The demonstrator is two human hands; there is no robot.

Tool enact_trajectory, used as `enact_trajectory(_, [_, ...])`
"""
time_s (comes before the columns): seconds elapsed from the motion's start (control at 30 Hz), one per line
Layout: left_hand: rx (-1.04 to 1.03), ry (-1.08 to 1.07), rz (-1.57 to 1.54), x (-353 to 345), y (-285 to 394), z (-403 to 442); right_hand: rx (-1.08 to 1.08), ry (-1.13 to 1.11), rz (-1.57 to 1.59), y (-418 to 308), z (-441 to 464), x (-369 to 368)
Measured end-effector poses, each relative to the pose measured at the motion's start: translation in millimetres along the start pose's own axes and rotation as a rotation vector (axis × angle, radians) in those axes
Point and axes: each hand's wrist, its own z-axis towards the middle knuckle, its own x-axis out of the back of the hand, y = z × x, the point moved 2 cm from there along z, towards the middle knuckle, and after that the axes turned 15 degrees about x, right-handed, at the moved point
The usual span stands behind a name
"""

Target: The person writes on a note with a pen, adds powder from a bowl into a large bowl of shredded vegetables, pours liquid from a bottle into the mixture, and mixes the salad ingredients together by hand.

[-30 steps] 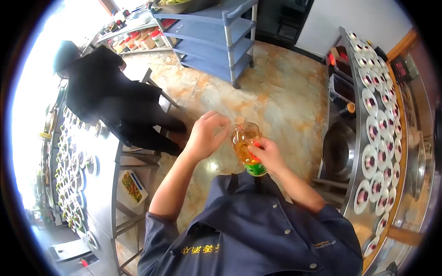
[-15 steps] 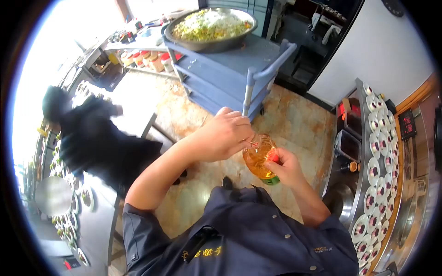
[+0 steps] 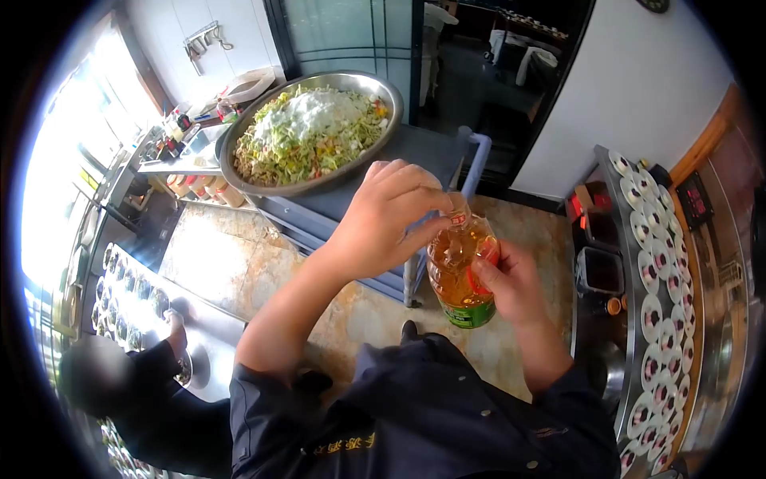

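Observation:
My right hand (image 3: 511, 283) is wrapped round the red handle of a clear bottle (image 3: 456, 267) of amber liquid with a green label. The bottle is nearly upright in front of my chest, tilted slightly left. My left hand (image 3: 395, 215) has its fingers bent over the bottle's neck, closed around the top; whether a cap is there is hidden. Beyond my hands, a wide metal bowl (image 3: 231, 172) stands on the blue-grey cart (image 3: 431, 156). It holds shredded green and yellow food (image 3: 319, 132) with white powder on top.
At the lower left a person in black (image 3: 159, 423) reaches over a metal table (image 3: 219, 339) with plated dishes. Many small plates (image 3: 650, 315) line the right counter (image 3: 610, 180). Jars (image 3: 199, 188) stand on a low shelf at the left. A doorway (image 3: 487, 104) is behind the cart.
The view has moved towards the cart, and its bowl now appears larger. My left hand has gone from beside the bottle to its neck. The person in black now appears lower left.

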Motion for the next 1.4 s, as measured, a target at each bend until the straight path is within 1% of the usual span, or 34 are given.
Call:
enact_trajectory(0.17, [-0.023,-0.118,0.088,11,-69,60,0.003,0.062,0.100,28,83,5])
enact_trajectory(0.27, [-0.103,-0.069,0.165,7,-104,86,-0.026,0.071,0.054,44,116,15])
enact_trajectory(0.37, [-0.186,-0.053,0.158,4,-135,110,-0.013,0.092,0.052,56,145,22])
enact_trajectory(0.43, [-0.260,-0.043,0.094,2,-153,124,-0.033,0.144,0.066,59,152,20])
enact_trajectory(0.57, [-0.355,-0.076,0.038,6,-178,153,-0.053,0.216,0.084,57,176,14])
enact_trajectory(0.7, [-0.459,-0.034,0.137,3,-188,169,-0.057,0.303,0.116,57,190,6])
enact_trajectory(0.8, [-0.515,-0.009,0.185,-2,-195,172,-0.038,0.358,0.079,67,193,7])
enact_trajectory(0.87, [-0.523,0.006,0.186,-12,-205,163,-0.013,0.416,0.170,75,193,12])
enact_trajectory(0.9, [-0.483,-0.018,0.127,-17,-214,155,0.000,0.442,0.214,78,193,15])
enact_trajectory(0.97, [-0.399,-0.064,0.013,-31,-241,135,0.017,0.471,0.163,75,193,17])
enact_trajectory(1.07, [-0.273,-0.328,0.064,-65,-290,104,0.017,0.485,0.130,75,186,23])
enact_trajectory(1.1, [-0.230,-0.463,0.089,-72,-299,98,0.007,0.479,0.127,75,183,23])
enact_trajectory(1.2, [-0.093,-0.440,0.145,-82,-307,108,0.031,0.441,0.055,73,183,19])
enact_trajectory(1.23, [-0.008,-0.435,-0.005,-79,-304,113,0.019,0.416,0.001,73,183,17])
enact_trajectory(1.3, [0.160,-0.414,-0.300,-47,-268,146,0.002,0.362,-0.105,71,182,14])
enact_trajectory(1.4, [-0.284,-0.347,-0.435,-20,-234,180,-0.084,0.278,-0.131,64,183,4])
